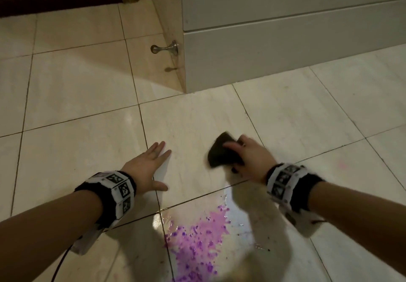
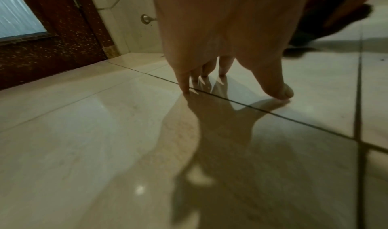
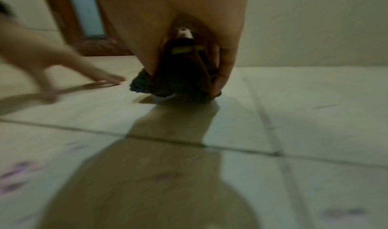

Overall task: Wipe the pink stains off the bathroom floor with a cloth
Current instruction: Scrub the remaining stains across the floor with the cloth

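Note:
A big pink-purple stain (image 1: 197, 244) spreads over the wet tiles at the bottom centre, nearer me than both hands. A faint pink smudge (image 1: 341, 165) lies further right. My right hand (image 1: 243, 154) grips a dark bunched cloth (image 1: 220, 152) and holds it down on the tile beyond the stain; in the right wrist view the cloth (image 3: 178, 83) sits between thumb and fingers, touching the floor. My left hand (image 1: 151, 161) is spread flat on the floor left of the cloth, with its fingertips (image 2: 185, 88) and thumb pressing the tile.
A white cabinet base (image 1: 285, 46) and a tiled wall corner stand beyond the hands. A metal doorstop (image 1: 164, 48) sticks out of the wall. A dark wooden door (image 2: 52, 49) is at far left. Beige floor tiles (image 1: 77, 117) stretch left and right.

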`<state>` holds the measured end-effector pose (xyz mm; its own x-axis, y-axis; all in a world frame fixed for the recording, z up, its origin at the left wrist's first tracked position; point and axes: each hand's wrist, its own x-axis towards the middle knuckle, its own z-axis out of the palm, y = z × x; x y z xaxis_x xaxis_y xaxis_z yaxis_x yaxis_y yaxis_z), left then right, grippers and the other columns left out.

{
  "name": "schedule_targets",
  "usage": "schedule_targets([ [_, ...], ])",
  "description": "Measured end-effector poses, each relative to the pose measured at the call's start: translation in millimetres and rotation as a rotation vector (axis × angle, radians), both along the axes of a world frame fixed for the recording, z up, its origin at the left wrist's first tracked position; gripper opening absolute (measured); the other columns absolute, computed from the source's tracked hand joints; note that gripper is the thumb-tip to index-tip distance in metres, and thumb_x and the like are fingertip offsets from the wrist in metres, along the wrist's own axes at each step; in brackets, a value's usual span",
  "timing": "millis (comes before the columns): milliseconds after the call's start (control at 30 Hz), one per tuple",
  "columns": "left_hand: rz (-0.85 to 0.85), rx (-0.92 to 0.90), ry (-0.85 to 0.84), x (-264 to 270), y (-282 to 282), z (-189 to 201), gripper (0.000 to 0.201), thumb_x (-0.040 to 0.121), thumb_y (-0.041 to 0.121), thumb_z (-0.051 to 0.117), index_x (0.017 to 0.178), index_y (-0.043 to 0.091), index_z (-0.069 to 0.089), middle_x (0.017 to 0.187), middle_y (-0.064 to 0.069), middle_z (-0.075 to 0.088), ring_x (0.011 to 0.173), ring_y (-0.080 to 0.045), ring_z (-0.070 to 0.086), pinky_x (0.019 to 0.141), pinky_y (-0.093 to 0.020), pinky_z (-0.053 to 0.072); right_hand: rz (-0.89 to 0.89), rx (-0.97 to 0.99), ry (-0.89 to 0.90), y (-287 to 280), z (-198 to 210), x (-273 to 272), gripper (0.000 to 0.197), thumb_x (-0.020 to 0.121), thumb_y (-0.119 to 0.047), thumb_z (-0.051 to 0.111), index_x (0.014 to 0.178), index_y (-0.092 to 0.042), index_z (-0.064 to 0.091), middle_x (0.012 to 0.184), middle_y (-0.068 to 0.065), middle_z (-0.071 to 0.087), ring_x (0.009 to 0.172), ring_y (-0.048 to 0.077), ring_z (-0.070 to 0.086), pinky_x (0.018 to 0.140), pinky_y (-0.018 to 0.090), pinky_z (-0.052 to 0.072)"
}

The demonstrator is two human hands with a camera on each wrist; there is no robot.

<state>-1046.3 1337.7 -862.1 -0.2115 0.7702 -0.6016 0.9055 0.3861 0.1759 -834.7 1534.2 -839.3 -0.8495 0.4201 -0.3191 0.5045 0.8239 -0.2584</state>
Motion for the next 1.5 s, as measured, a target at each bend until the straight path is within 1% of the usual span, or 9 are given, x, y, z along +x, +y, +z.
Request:
schedule_targets([
  [233,-0.006,-0.021,0.017,3,1,-1,0.106,0.083,0.057,0.058,0.149,0.021,-0.016,0.153,0.001,-0.028,0.143,-0.013,-0.021,0.117,-0.026,0.01,-0.12,0.123,-0.219,20,-6,35,0.067,0.089,-0.03,0.05,0.148,-0.032,0.017,0.138,0.013,0.033,0.117,0.031,0.042,0.088,0.036,0.046],
  [400,0.017,0.056,-0.015,5,6,1,0.103,0.083,0.059,0.056,0.149,0.02,-0.013,0.155,0.001,-0.024,0.143,-0.011,-0.018,0.116,-0.024,0.004,0.247,0.063,-0.04,-60,-21,58,0.059,0.066,-0.041,0.056,0.123,-0.027,0.055,0.093,0.01,0.063,0.066,0.023,0.064,0.043,0.029,0.052],
  [500,0.0,0.101,-0.027,8,19,3,0.103,0.083,0.058,0.057,0.15,0.019,-0.011,0.155,0.0,-0.022,0.144,-0.012,-0.016,0.116,-0.024,0.002,0.377,-0.032,-0.058,-79,-24,65,0.084,0.049,-0.037,0.079,0.125,-0.032,0.045,0.094,0.005,0.062,0.069,0.018,0.063,0.047,0.024,0.051],
  [600,-0.01,0.128,-0.028,14,29,3,0.103,0.082,0.058,0.058,0.15,0.02,-0.01,0.156,0.0,-0.021,0.144,-0.012,-0.014,0.116,-0.023,0.001,0.217,-0.153,0.062,-52,-13,57,0.079,0.064,-0.029,0.066,0.135,-0.034,0.031,0.099,0.009,0.058,0.08,0.028,0.061,0.06,0.033,0.053],
  [767,-0.029,0.089,-0.04,22,28,-2,0.101,0.084,0.056,0.057,0.15,0.02,-0.009,0.156,-0.001,-0.021,0.144,-0.013,-0.015,0.115,-0.023,0.002,-0.229,0.143,-0.077,28,-1,50,0.078,0.085,-0.022,0.056,0.148,-0.037,0.011,0.125,0.009,0.04,0.111,0.027,0.044,0.081,0.033,0.045],
  [933,-0.03,0.088,-0.05,21,27,-5,0.096,0.085,0.055,0.055,0.15,0.021,-0.007,0.156,0.001,-0.02,0.144,-0.011,-0.015,0.115,-0.022,0.002,-0.22,0.135,-0.258,16,-5,55,0.069,0.09,-0.029,0.048,0.149,-0.028,0.013,0.138,0.012,0.03,0.115,0.029,0.042,0.087,0.034,0.045],
  [1133,-0.028,0.112,-0.03,25,31,-6,0.094,0.087,0.055,0.054,0.151,0.021,-0.005,0.156,0.0,-0.019,0.144,-0.012,-0.015,0.115,-0.023,0.001,0.132,0.058,-0.129,-61,-18,64,0.083,0.035,-0.035,0.089,0.114,-0.02,0.066,0.089,0.006,0.064,0.063,0.02,0.063,0.038,0.027,0.05],
  [1333,-0.042,0.083,-0.034,21,36,-6,0.092,0.087,0.053,0.055,0.151,0.023,-0.004,0.156,0.001,-0.018,0.144,-0.011,-0.013,0.116,-0.024,0.005,0.216,-0.131,-0.225,-69,-6,49,0.069,0.089,-0.026,0.056,0.148,-0.029,0.021,0.137,0.008,0.035,0.115,0.027,0.045,0.09,0.035,0.045],
  [1500,0.05,0.3,0.025,24,40,7,0.049,0.098,0.039,0.042,0.144,0.026,0.035,0.153,0.005,0.029,0.139,-0.011,0.027,0.107,-0.023,0.027,0.073,-0.21,-0.166,-55,6,47,0.062,0.088,-0.025,0.056,0.144,-0.031,0.031,0.123,0.006,0.044,0.106,0.025,0.051,0.087,0.029,0.044],
])
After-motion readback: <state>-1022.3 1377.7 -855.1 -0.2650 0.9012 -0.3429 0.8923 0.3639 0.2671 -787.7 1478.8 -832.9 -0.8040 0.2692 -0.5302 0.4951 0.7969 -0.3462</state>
